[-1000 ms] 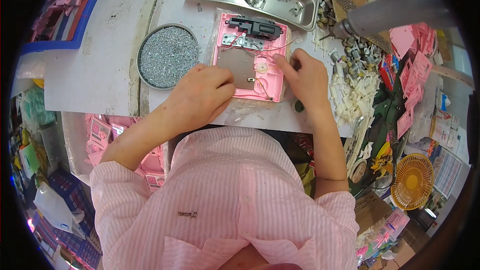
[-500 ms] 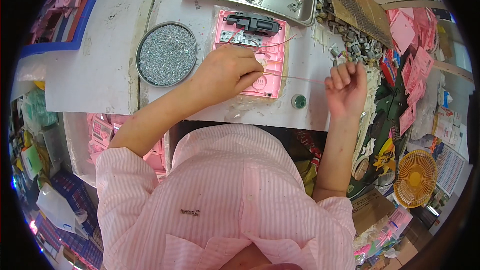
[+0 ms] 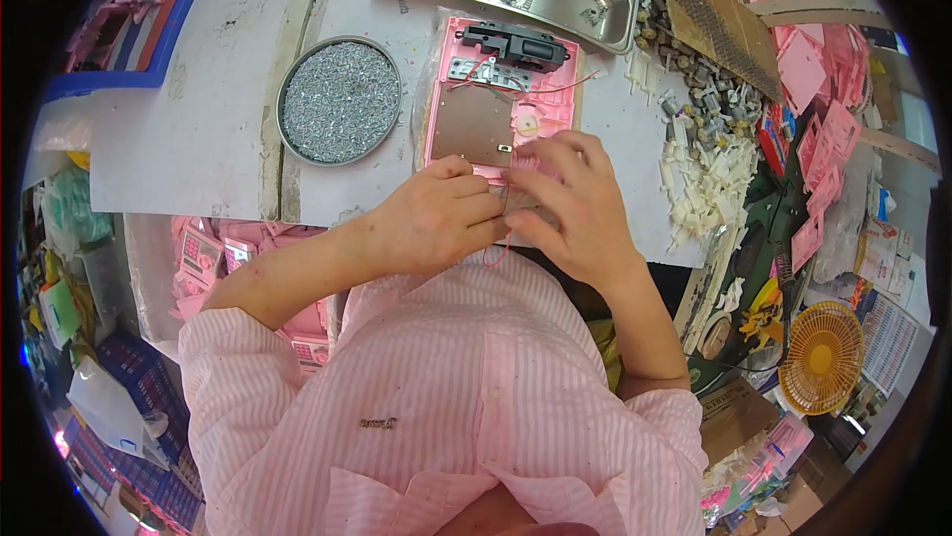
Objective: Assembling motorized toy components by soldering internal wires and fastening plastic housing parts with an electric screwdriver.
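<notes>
Both hands (image 3: pixel 516 209) together, pinching near edge of pink casing (image 3: pixel 501 100); long axis points away.

Your pink plastic housing (image 3: pixel 501 105) lies flat and open-side up on the counter (image 3: pixel 218 119). Inside it: a metal plate left, black module along the far edge, thin red wires crossing. Its near edge is hidden under your hands.

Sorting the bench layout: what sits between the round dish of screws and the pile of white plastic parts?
In the head view, the pink housing, with both hands at its near edge.
</notes>
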Motion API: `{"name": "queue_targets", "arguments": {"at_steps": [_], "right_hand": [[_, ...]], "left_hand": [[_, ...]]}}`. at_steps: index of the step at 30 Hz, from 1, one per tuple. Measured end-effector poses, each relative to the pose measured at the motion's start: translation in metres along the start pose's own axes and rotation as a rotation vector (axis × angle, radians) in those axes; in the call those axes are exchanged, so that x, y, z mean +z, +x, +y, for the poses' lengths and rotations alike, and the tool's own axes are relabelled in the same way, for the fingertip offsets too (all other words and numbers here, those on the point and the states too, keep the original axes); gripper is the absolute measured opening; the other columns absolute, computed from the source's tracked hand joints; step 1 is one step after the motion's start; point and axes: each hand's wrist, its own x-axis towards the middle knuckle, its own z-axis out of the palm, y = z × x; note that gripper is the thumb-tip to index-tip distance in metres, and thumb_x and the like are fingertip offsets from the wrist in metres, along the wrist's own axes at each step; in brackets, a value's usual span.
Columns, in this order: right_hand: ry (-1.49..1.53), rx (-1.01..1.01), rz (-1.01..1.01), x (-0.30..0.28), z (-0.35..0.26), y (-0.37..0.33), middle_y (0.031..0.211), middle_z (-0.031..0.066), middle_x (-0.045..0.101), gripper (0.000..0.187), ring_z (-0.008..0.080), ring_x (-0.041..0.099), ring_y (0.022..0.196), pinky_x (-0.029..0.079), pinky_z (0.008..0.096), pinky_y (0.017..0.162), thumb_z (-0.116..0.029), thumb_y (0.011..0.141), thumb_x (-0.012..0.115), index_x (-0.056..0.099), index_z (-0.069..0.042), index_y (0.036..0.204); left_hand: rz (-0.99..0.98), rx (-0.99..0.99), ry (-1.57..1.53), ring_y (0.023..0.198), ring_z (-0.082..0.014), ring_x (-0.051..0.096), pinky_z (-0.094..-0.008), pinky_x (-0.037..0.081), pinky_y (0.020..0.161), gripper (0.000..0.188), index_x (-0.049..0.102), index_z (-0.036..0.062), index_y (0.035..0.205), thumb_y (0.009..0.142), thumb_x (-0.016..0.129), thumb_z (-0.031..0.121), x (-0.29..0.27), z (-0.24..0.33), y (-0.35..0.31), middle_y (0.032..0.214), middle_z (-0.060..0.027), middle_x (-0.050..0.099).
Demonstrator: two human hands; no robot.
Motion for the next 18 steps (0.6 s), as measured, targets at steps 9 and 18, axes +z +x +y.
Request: {"name": "queue_targets", "arguments": {"at_steps": [9,18], "right_hand": [[-0.025,0.029,-0.064,0.004,0.004,-0.008,0.107,0.0057,0.062,0.043,0.0305,0.051,0.107,0.042,0.0449,0.095,-0.045,0.083,0.071,0.074,-0.011,0.109],[-0.112,0.012,-0.140,0.010,0.002,-0.005,0.110,0.0053,0.057,0.048,0.0278,0.046,0.109,0.032,0.0466,0.100,-0.053,0.089,0.062,0.072,-0.017,0.119]], "left_hand": [[-0.117,-0.066,0.140,0.087,-0.0188,0.055,-0.0376,0.044,0.082,0.007,0.063,0.0133,0.084,0.080,0.064,0.018,0.004,0.005,0.000,0.085,-0.0009,0.053],[0.026,-0.112,-0.026,0.077,-0.0177,0.062,-0.0357,0.048,0.067,0.015,0.068,0.0137,0.095,0.080,0.068,0.018,-0.014,-0.002,-0.010,0.081,-0.0010,0.060]]}}
